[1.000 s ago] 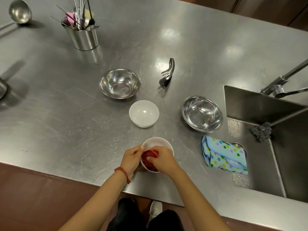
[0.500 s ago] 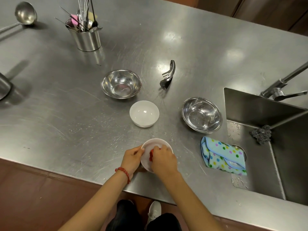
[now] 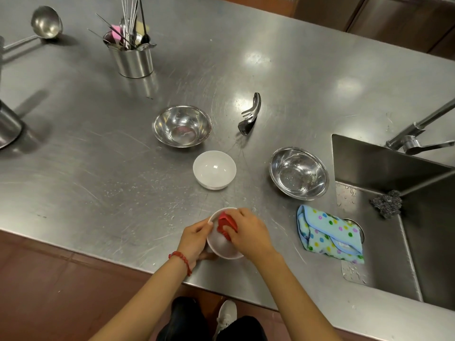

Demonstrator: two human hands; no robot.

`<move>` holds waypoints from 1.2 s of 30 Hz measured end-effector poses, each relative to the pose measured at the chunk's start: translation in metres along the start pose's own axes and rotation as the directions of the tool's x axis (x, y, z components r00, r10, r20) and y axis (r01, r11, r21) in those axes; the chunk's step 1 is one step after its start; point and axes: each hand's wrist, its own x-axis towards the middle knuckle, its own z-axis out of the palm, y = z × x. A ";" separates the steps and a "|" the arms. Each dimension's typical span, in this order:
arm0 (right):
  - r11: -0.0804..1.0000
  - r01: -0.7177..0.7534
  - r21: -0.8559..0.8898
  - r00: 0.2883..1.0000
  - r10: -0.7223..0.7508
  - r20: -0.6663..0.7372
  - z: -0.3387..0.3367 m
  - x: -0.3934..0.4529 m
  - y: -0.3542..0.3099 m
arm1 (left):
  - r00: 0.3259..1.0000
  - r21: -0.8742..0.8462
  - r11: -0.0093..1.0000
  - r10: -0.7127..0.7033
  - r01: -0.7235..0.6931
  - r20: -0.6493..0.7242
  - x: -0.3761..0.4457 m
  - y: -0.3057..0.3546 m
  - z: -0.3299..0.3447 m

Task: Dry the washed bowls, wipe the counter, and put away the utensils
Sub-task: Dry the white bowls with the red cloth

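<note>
A left hand (image 3: pixel 194 238) grips a white bowl's (image 3: pixel 222 247) rim; the right hand (image 3: pixel 247 231) pinches a red cloth (image 3: pixel 227 223) inside. Best: brace firmly, sweep the whole wall.

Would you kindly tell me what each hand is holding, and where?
Left hand grips the white bowl by its near-left rim; right hand presses a bunched red cloth inside it.
</note>
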 end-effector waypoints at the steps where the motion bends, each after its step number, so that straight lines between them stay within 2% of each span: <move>1: 0.991 0.023 -0.133 0.999 -0.017 0.048 0.002 -0.001 0.000 | 1.000 0.008 1.000 0.006 -0.006 -0.003 0.000 0.001 0.000; 2: 0.978 0.022 -0.209 0.996 -0.004 0.085 0.004 -0.003 0.000 | 1.000 0.015 1.000 0.014 -0.014 -0.011 0.000 0.002 0.000; 4: 0.977 -0.060 -0.207 0.993 0.080 0.090 0.008 -0.005 -0.003 | 0.999 0.006 1.000 0.028 -0.027 -0.039 0.001 0.004 0.000; 9: 0.934 -0.340 0.113 0.940 0.336 0.055 0.005 -0.002 -0.006 | 0.992 -0.042 0.999 0.010 -0.016 -0.129 -0.009 -0.009 -0.006; 13: 0.831 -0.393 0.394 0.909 0.416 0.029 0.008 -0.002 -0.007 | 0.997 -0.035 0.998 0.046 -0.049 -0.060 -0.022 -0.023 0.002; 15: 0.800 -0.366 0.475 0.912 0.410 0.011 0.013 -0.002 -0.013 | 0.997 -0.079 0.995 0.060 -0.065 -0.053 -0.024 -0.021 0.009; 17: 0.815 -0.331 0.476 0.935 0.350 0.052 0.018 -0.002 -0.016 | 0.996 -0.114 0.991 0.069 -0.076 -0.065 -0.024 -0.017 0.012; 21: 0.865 -0.328 0.381 0.931 0.226 0.288 0.008 0.002 -0.005 | 0.990 -0.065 0.992 0.101 -0.108 -0.101 -0.020 -0.010 0.012; 24: 0.924 -0.265 0.275 0.908 0.144 0.393 -0.005 0.009 0.005 | 0.996 -0.001 0.998 0.055 -0.055 -0.068 -0.016 -0.002 0.011; 26: 0.922 -0.265 0.281 0.925 0.160 0.346 -0.005 0.011 0.006 | 0.999 -0.006 1.000 0.021 -0.021 -0.037 -0.014 0.003 0.010; 29: 0.851 -0.320 0.416 0.947 0.279 0.159 0.002 0.011 0.002 | 0.999 -0.070 0.997 0.012 -0.015 -0.038 -0.017 0.001 0.009; 31: 0.835 -0.320 0.447 0.946 0.308 0.101 0.008 0.009 -0.002 | 0.998 -0.116 0.993 0.017 -0.024 -0.054 -0.021 -0.007 0.012; 33: 0.841 -0.304 0.448 0.951 0.294 0.095 0.012 0.007 -0.006 | 0.996 -0.129 0.990 0.047 -0.058 -0.080 -0.024 -0.011 0.015; 36: 0.900 -0.259 0.350 0.961 0.202 0.191 0.013 0.004 -0.005 | 0.989 -0.051 0.994 0.094 -0.100 -0.114 -0.020 -0.003 0.014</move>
